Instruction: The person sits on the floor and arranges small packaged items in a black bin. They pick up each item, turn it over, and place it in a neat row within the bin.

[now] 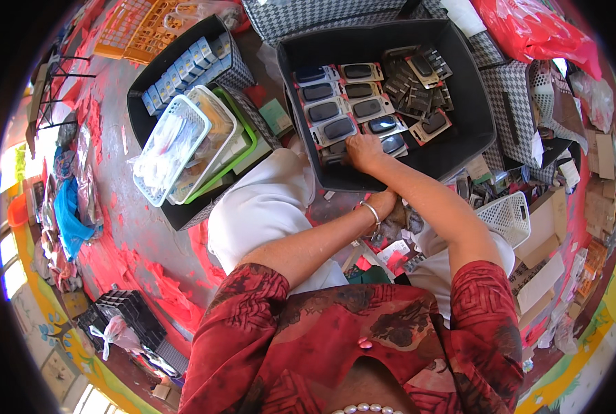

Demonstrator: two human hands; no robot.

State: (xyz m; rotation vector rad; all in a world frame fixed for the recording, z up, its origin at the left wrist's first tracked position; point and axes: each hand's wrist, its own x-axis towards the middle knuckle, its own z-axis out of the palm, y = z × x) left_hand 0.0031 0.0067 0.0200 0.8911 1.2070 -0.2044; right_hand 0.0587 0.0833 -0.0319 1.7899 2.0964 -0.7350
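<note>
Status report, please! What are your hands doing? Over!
Right grip at blister packs inside black storage bin. Left grip outside bin, hold unclear. Right forearm partly blocking view.

So the storage bin [453, 155] is plain black inside, and the panel [321, 17] behind it is grey-and-black houndstooth. Carded packs [366, 108]: black on red and white. Shirt [335, 345] is red with dark print, trousers [259, 200] white, crate [132, 31] orange

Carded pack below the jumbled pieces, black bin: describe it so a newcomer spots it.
Find the open black bin at upper centre. Inside, right of the right hand, is the carded pack: a dark rounded item on a pale, red-edged card. It lies slanted, below the jumbled dark pieces and outside the neat rows; the other slanted pack lies on that jumble.
</note>
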